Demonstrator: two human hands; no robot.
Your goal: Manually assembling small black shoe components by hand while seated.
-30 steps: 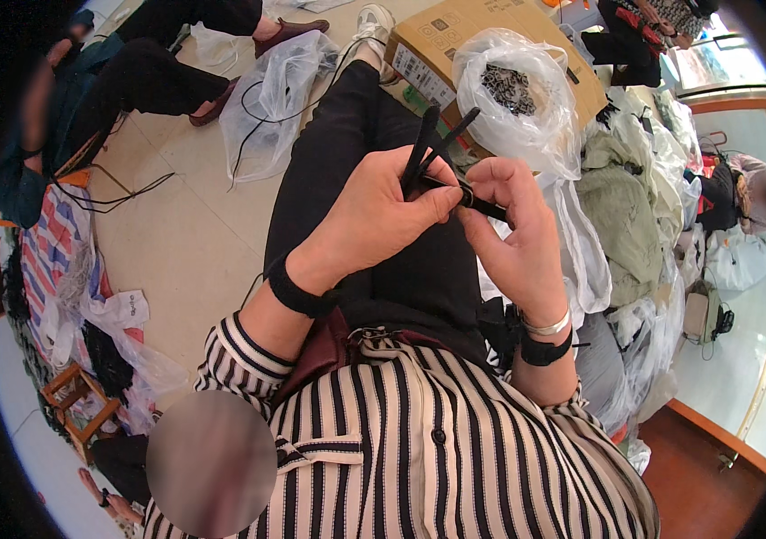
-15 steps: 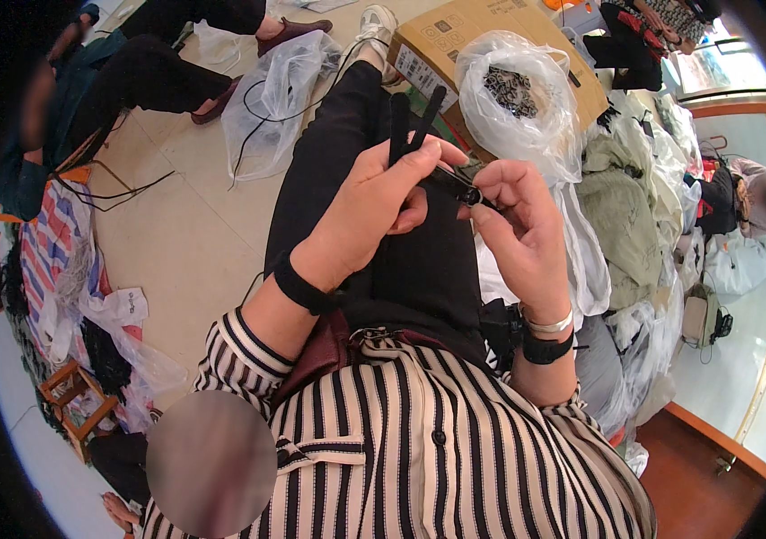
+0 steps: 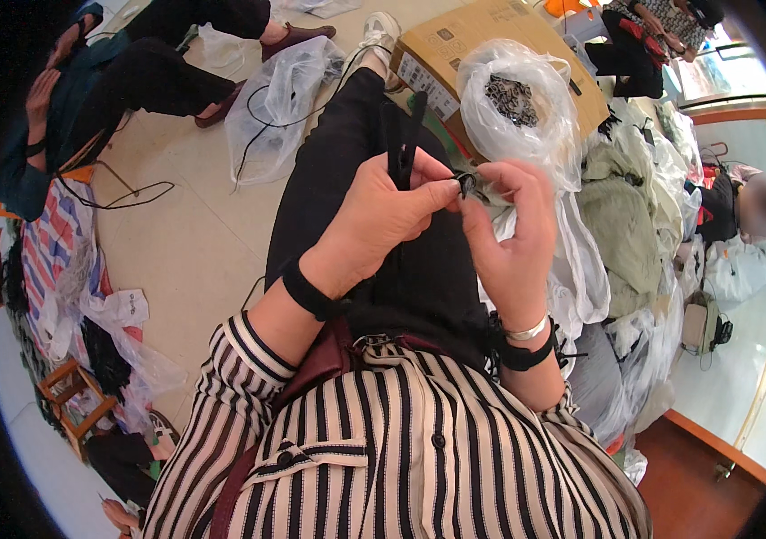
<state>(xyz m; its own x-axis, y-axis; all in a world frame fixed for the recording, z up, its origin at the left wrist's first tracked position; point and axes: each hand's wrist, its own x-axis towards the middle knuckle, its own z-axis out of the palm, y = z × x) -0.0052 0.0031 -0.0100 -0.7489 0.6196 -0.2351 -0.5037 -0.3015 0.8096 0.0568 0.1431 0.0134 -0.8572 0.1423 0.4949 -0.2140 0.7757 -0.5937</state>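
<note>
A narrow black strap (image 3: 405, 148) is pinched between the thumb and fingers of my left hand (image 3: 374, 211), over my lap. Its free end stands up past the hand, away from my body. At the right-hand end of the strap is a small dark, shiny buckle-like piece (image 3: 466, 183), whose exact shape is partly hidden by fingers. The thumb and forefinger of my right hand (image 3: 519, 229) close around this piece, and the other fingers are curled. My two hands almost touch here.
Beyond my knees, a clear plastic bag (image 3: 545, 139) of small dark metal pieces rests on a cardboard box (image 3: 437, 45). Greenish-grey fabric (image 3: 616, 207) and white plastic are heaped to my right. Another clear bag (image 3: 266, 112) lies on the floor near a seated co-worker's legs (image 3: 149, 76).
My right hand has moved slightly left, bringing the small piece up against my left fingertips. Less of the strap shows between my hands. The co-worker at left has shifted hands.
</note>
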